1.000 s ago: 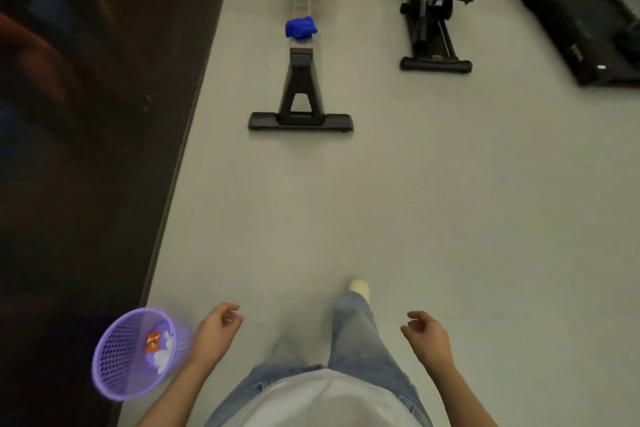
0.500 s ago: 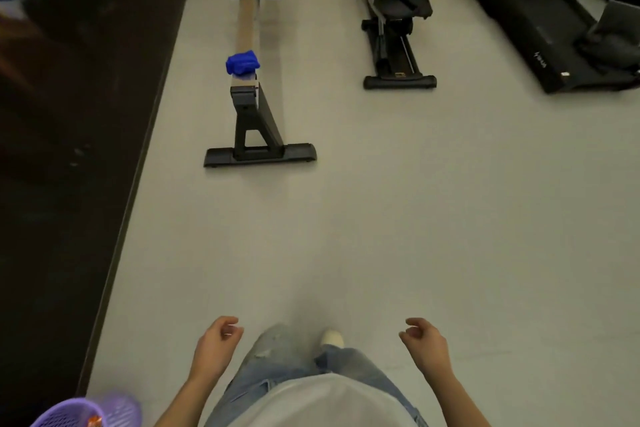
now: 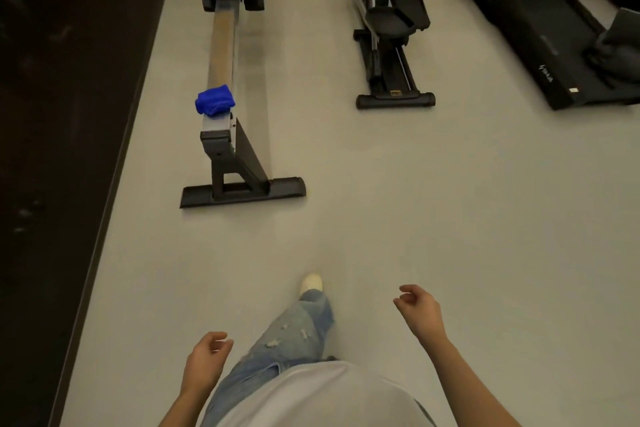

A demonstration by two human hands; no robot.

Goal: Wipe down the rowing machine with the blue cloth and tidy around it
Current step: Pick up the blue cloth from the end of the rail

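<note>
Left hand: the left hand (image 3: 204,362) hangs low beside the jeans leg (image 3: 294,336); fingers loosely curled; holding nothing
Right hand: the right hand (image 3: 420,312) is raised a little further forward; fingers loosely curled; holding nothing
Foot: a white shoe (image 3: 311,282) steps onto the pale floor (image 3: 415,201)
Rowing machine: the rowing machine (image 3: 225,87) stands ahead on the left; its rear foot bar nearest
Blue cloth: the blue cloth (image 3: 214,100) lies bunched on the rail's near end
Beyond: an elliptical trainer (image 3: 386,28) and a treadmill (image 3: 540,35) to the right

Dim warm indoor light, soft overall blur, wide-angle bowing at edges
</note>
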